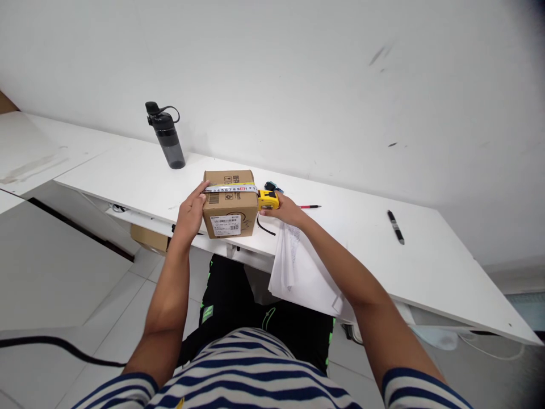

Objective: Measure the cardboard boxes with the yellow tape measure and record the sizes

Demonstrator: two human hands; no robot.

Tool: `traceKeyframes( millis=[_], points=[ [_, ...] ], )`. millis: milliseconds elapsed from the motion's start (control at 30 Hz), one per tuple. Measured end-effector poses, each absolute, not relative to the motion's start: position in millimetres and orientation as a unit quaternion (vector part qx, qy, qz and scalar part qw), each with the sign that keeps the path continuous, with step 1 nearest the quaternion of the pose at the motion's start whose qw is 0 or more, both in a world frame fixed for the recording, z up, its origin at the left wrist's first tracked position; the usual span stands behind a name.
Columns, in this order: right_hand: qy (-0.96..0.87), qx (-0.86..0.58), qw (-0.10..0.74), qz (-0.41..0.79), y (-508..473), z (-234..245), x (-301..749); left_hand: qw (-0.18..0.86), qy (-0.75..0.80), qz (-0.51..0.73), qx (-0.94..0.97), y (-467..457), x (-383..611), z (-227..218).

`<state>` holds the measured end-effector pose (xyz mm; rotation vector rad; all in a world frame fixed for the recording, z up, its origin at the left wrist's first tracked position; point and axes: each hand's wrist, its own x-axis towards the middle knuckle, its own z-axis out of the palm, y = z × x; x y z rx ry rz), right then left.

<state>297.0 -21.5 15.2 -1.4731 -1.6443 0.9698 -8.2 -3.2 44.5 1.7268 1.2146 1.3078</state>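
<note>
A small cardboard box (pixel 230 213) with a white label stands near the front edge of the white desk (pixel 426 261). A tape measure blade (pixel 232 188) lies stretched across the box's top. My left hand (pixel 191 213) rests against the box's left side and pins the blade's end at the top left corner with its fingertips. My right hand (pixel 286 211) is closed on the yellow tape measure case (pixel 268 199) at the box's right side.
A dark water bottle (pixel 167 135) stands behind the box on the left. A red pencil (pixel 310 207) and a black marker (pixel 395 226) lie to the right. White paper sheets (pixel 300 267) hang over the desk's front edge. A second box (pixel 149 238) sits under the desk.
</note>
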Motion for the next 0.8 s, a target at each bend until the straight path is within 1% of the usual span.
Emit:
traceKeyframes(
  millis=[367, 800],
  points=[
    [-0.640, -0.577, 0.355, 0.361, -21.8, 15.2, 295.9, 0.326, 0.461, 0.509, 0.650, -4.1, -5.6, 47.1],
    [-0.635, -0.560, 0.372, 0.380, -27.5, 18.3, 290.9, 0.333, 0.459, 0.509, 0.648, -4.8, -4.7, 48.0]
  ],
)
